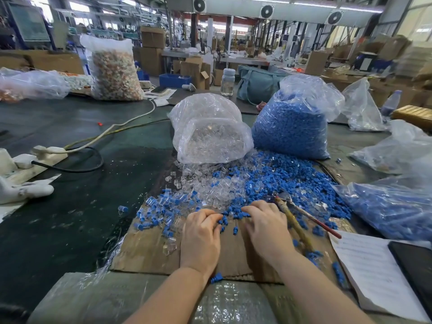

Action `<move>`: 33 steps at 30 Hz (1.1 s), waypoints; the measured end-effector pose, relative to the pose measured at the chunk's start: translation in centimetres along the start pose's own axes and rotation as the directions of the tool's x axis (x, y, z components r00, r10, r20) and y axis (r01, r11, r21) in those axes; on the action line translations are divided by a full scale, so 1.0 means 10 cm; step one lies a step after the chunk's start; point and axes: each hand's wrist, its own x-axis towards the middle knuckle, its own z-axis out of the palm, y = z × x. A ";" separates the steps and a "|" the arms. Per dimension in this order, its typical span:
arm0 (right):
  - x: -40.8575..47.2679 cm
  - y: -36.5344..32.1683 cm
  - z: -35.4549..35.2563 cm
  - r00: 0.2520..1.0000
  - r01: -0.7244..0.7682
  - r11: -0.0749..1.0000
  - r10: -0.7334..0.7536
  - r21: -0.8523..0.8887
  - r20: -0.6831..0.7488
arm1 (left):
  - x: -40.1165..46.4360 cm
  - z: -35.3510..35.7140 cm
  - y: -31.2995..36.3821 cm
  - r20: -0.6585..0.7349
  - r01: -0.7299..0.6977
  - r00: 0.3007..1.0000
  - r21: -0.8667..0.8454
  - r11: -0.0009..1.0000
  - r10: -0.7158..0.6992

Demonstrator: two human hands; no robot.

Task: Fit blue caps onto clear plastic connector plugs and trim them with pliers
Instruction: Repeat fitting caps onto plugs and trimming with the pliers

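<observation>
Nearest, both hands lie palm-down on a sheet of cardboard [149,251] at the table's front edge. The left hand [201,235] has its fingers curled over a few loose blue caps [289,183], and the right hand [266,228] curls its fingertips into the near edge of the same pile; whether either one actually pinches a piece cannot be told. Just right of the right hand the pliers [301,218] lie on the cardboard, handles toward the person, untouched. A sheet of paper [371,272] lies at the right edge. Left of the hands sit capped plugs [161,206], and beyond them loose clear plugs [205,188] spill from the mouth of a clear bag [210,129] lying on its side. Beside it, to the right, stands a bag of blue caps [294,127]; another blue-filled bag [392,206] lies at the right. The dark table [77,206] to the left holds a power strip [30,160] and its cable.
</observation>
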 end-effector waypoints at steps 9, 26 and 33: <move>0.05 -0.28 0.19 1.000 0.008 0.999 -0.009 -0.039 -0.015 | 0.00 0.01 -0.05 0.009 -0.009 1.000 0.070 0.998 0.009; -0.19 -0.35 0.12 0.993 -0.056 0.799 0.107 0.598 -0.050 | -0.01 -0.05 -0.05 0.013 0.069 0.998 -0.093 0.993 -0.068; -0.29 -0.24 0.19 0.934 -0.123 0.922 0.232 0.366 -0.272 | -0.02 -0.03 -0.04 0.034 0.113 0.993 -0.067 0.991 -0.110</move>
